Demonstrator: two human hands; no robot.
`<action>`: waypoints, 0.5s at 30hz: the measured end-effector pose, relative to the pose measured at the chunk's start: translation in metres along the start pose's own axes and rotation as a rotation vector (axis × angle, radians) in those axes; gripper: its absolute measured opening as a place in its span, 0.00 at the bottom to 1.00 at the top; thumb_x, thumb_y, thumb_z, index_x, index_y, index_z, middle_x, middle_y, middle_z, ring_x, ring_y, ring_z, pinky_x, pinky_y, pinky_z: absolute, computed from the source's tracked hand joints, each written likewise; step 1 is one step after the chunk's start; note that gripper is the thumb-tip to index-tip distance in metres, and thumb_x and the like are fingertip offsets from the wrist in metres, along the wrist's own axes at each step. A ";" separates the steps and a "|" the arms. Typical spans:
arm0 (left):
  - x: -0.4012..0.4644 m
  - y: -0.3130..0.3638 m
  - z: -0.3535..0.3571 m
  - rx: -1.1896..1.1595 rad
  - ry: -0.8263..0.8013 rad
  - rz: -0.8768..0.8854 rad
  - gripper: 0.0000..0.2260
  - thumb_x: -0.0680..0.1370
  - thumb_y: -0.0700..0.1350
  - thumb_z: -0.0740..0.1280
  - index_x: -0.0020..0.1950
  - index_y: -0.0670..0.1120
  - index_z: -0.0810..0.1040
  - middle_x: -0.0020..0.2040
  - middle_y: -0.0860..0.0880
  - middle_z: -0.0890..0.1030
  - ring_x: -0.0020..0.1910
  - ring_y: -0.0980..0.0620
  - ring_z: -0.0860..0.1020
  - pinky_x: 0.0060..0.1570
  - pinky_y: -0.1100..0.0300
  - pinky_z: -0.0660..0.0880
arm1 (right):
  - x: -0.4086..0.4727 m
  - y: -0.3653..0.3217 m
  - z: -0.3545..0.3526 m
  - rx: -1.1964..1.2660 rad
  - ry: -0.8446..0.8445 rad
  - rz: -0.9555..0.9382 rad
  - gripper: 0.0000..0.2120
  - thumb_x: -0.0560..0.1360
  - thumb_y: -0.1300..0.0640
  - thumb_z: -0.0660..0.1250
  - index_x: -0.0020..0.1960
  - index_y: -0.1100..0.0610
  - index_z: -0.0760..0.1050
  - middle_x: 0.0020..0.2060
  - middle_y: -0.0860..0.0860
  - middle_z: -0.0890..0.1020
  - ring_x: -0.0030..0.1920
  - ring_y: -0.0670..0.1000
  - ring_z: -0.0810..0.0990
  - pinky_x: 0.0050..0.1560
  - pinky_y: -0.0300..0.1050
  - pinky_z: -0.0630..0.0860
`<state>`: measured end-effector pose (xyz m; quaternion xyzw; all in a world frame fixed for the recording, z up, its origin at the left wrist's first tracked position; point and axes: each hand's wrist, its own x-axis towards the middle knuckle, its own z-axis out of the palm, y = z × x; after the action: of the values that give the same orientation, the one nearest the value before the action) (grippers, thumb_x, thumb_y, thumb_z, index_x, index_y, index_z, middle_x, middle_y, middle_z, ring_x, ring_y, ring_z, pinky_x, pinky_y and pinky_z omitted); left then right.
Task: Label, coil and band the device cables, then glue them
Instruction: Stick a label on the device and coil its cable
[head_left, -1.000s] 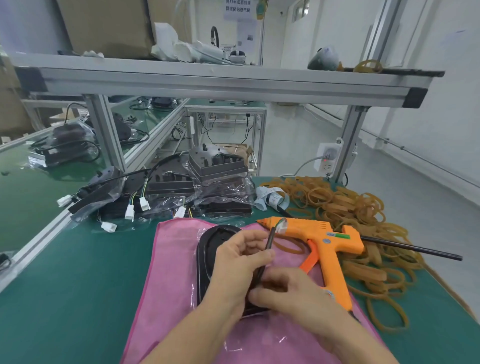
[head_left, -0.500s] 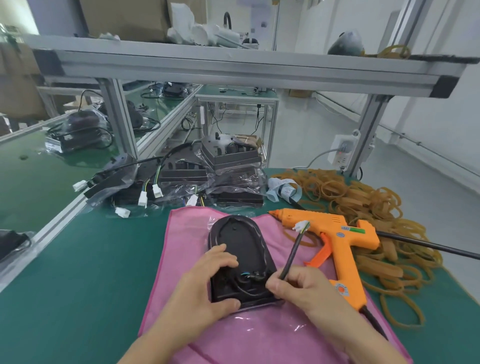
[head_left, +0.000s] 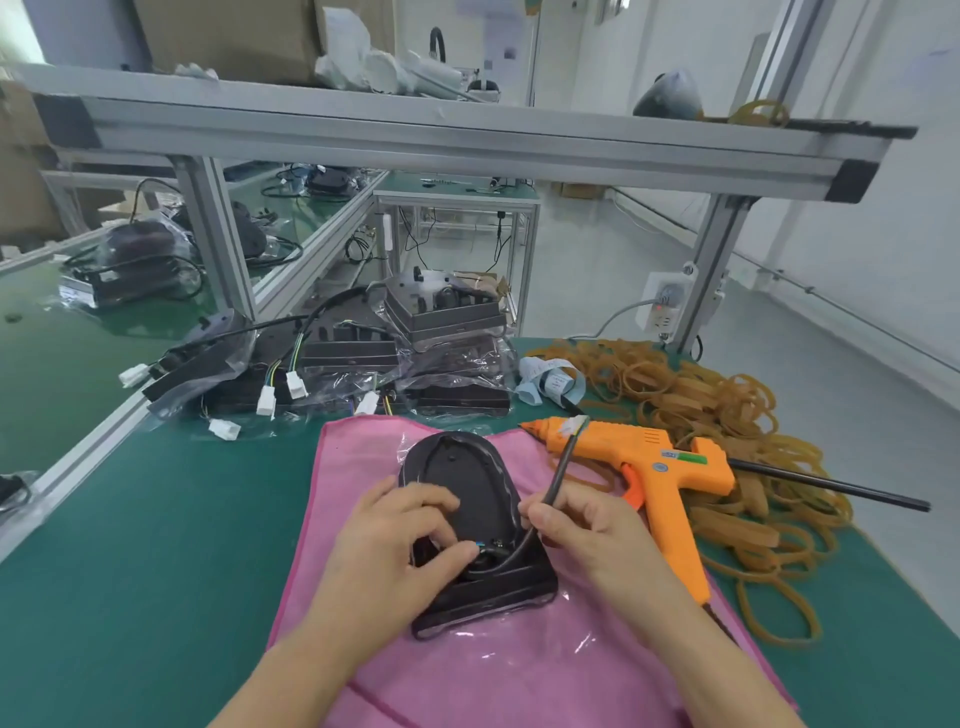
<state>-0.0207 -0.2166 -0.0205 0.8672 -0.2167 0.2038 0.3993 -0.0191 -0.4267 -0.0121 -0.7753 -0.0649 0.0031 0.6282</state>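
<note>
Cloth (head_left: 363, 467), pink, lies on the green bench (head_left: 156, 545), and everything here is placed from it. A black device (head_left: 467, 483) sits at the cloth's middle, in clear film. The left hand (head_left: 400, 540) rests on the device's near left part, fingers curled, thumb and forefinger tips pressed at the spot where the wires enter the device; whether they pinch a wire there I cannot tell. The right hand (head_left: 587, 525) is at the device's right edge, thumb and fingers pinching the black cable (head_left: 561, 467). From that pinch the cable bends down and left into the device, close to the left fingertips, and its free end rises up and away over the cloth's far right edge, ending in a white plug (head_left: 570, 427) in front of the glue gun (head_left: 654, 467). The orange gun lies on its side across the cloth's right edge, nozzle pointing left. Rubber bands (head_left: 727, 415) are heaped right of the cloth. Bagged devices (head_left: 337, 364) with white connectors lie beyond its far edge.
</note>
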 end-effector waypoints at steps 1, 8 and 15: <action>0.004 0.005 0.002 0.000 -0.002 0.028 0.06 0.69 0.47 0.76 0.41 0.46 0.84 0.53 0.57 0.81 0.55 0.65 0.73 0.65 0.66 0.61 | 0.002 0.000 0.000 0.005 -0.006 0.012 0.06 0.77 0.58 0.68 0.43 0.59 0.81 0.41 0.55 0.84 0.43 0.48 0.80 0.51 0.50 0.76; 0.008 0.022 0.023 -0.137 -0.158 0.083 0.08 0.74 0.43 0.70 0.51 0.46 0.86 0.47 0.54 0.80 0.50 0.57 0.75 0.55 0.64 0.70 | 0.017 -0.005 -0.005 -0.066 -0.073 0.001 0.06 0.74 0.62 0.71 0.40 0.55 0.79 0.35 0.48 0.82 0.37 0.43 0.78 0.42 0.33 0.73; -0.003 0.018 0.035 -0.142 -0.075 0.062 0.07 0.73 0.42 0.70 0.48 0.46 0.86 0.45 0.57 0.79 0.47 0.60 0.78 0.51 0.66 0.73 | 0.030 -0.004 -0.006 -0.065 -0.136 0.074 0.07 0.72 0.61 0.74 0.49 0.54 0.81 0.29 0.49 0.82 0.31 0.41 0.77 0.37 0.33 0.73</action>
<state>-0.0265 -0.2539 -0.0315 0.8367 -0.2721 0.1675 0.4447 0.0107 -0.4291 -0.0049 -0.7951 -0.0786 0.0770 0.5964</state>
